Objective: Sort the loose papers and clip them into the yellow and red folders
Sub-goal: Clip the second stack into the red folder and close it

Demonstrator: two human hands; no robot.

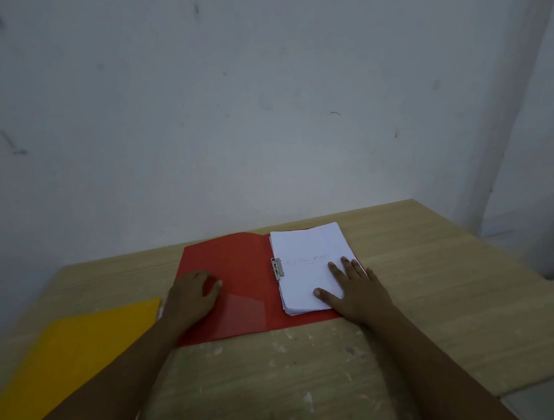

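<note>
The red folder [240, 270] lies open on the wooden table [424, 264]. A stack of white papers [309, 250] rests on its right half, held at the left edge by a metal clip [277, 269]. My right hand [353, 290] lies flat on the stack's near right corner, fingers spread. My left hand [192, 296] rests on the left flap of the red folder, fingers curled at its outer edge. The yellow folder [68, 362] lies shut at the near left, partly under my left forearm.
A grey-white wall [260, 110] stands right behind the table's far edge. The table's right edge runs diagonally at the right, with floor beyond it. Pale paint spots mark the wood in front of the red folder.
</note>
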